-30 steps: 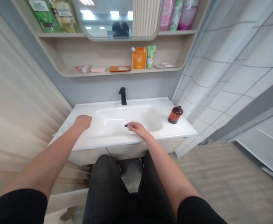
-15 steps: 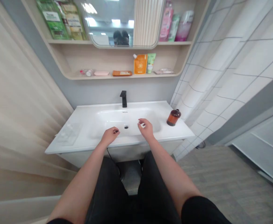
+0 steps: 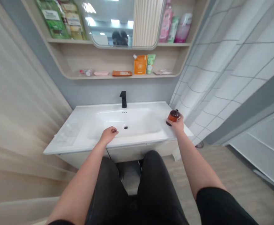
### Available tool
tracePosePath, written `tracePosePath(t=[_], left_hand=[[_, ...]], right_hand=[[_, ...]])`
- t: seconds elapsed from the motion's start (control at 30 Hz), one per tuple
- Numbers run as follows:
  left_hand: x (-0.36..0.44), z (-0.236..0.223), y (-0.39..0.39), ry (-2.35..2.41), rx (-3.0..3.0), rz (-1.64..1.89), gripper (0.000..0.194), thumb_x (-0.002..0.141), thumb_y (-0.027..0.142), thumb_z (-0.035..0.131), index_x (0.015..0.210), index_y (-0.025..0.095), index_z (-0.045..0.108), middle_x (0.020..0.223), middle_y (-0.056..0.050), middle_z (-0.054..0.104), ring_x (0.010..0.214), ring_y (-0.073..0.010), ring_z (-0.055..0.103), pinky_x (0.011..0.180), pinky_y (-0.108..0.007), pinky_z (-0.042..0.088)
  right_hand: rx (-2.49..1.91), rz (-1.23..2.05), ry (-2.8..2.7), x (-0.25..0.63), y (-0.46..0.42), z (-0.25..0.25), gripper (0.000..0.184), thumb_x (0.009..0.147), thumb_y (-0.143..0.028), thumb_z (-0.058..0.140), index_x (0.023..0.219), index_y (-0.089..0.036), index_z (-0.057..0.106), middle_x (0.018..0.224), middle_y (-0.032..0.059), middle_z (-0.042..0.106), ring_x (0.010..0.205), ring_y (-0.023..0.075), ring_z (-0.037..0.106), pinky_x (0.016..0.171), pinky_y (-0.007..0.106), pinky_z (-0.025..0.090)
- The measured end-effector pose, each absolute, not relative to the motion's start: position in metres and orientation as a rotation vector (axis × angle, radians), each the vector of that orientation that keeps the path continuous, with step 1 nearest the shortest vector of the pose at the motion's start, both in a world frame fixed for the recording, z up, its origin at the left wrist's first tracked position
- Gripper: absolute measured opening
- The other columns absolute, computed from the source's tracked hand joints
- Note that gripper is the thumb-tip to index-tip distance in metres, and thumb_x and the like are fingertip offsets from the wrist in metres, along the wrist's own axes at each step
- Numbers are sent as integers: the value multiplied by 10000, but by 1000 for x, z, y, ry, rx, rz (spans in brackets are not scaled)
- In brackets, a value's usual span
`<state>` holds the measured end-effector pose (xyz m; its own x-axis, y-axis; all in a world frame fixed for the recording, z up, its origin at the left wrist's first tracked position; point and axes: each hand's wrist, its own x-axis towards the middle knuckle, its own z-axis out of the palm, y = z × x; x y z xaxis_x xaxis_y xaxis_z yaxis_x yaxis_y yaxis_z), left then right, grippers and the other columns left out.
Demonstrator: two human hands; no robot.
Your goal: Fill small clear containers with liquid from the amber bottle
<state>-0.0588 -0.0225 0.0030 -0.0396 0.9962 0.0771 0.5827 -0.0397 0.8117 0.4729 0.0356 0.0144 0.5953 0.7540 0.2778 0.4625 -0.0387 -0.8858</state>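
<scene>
A white washbasin [image 3: 85,118] with a black tap [image 3: 123,98] stands before me. My right hand [image 3: 177,125] reaches to the basin's right end and wraps round the lower part of a small amber bottle [image 3: 173,115] that stands there. My left hand [image 3: 109,135] rests on the basin's front rim, left of the drain hole [image 3: 125,127], with its fingers curled loosely and nothing visible in them.
A clear ridged tray [image 3: 68,130] lies on the counter's left end. The shelf above holds an orange pouch [image 3: 140,64], a green tube [image 3: 151,63] and flat packets. A mirror [image 3: 111,22] hangs above. Tiled wall stands right, a ribbed panel left.
My right hand has moved from over the bowl to the amber bottle at the right and closed round it. My left hand came from the left counter to the front rim.
</scene>
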Motion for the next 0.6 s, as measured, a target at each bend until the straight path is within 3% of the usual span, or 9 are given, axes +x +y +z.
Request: tracePosePath(t=[0.1, 0.17, 0.4, 0.6], left_hand=[[-60, 2, -22, 1661, 1671, 976, 181, 796, 392, 771, 915, 257, 752, 975, -56, 834, 980, -281, 787, 968, -403, 591], [-61, 2, -22, 1655, 1659, 998, 184, 792, 396, 775, 911, 258, 754, 968, -59, 834, 978, -286, 788, 979, -418, 590], [-58, 10, -26, 1564, 1549, 1178, 270, 775, 464, 824, 912, 241, 759, 969, -59, 833, 987, -273, 788, 1013, -427, 598], [-32, 53, -37, 1320, 1452, 1523, 401, 823, 547, 836, 1040, 217, 768, 1081, -99, 840, 1023, -253, 790, 988, -422, 620]], right_hand=[[-1728, 300, -1049, 472, 43, 14, 817, 556, -458, 989, 1251, -231, 624, 1172, 144, 769, 1073, 341, 742, 1025, 553, 555], [-1721, 285, -1065, 465, 44, 17, 758, 539, -450, 994, 1176, -223, 652, 1120, 141, 774, 1023, 327, 739, 989, 541, 559], [-1346, 555, -1294, 375, 26, 33, 852, 550, -517, 996, 1265, -196, 662, 1191, 124, 791, 1046, 302, 748, 978, 511, 605], [-1114, 890, -1503, 261, 0, 42, 827, 599, -472, 1017, 1309, -228, 670, 1191, 74, 794, 1045, 280, 747, 1004, 464, 598]])
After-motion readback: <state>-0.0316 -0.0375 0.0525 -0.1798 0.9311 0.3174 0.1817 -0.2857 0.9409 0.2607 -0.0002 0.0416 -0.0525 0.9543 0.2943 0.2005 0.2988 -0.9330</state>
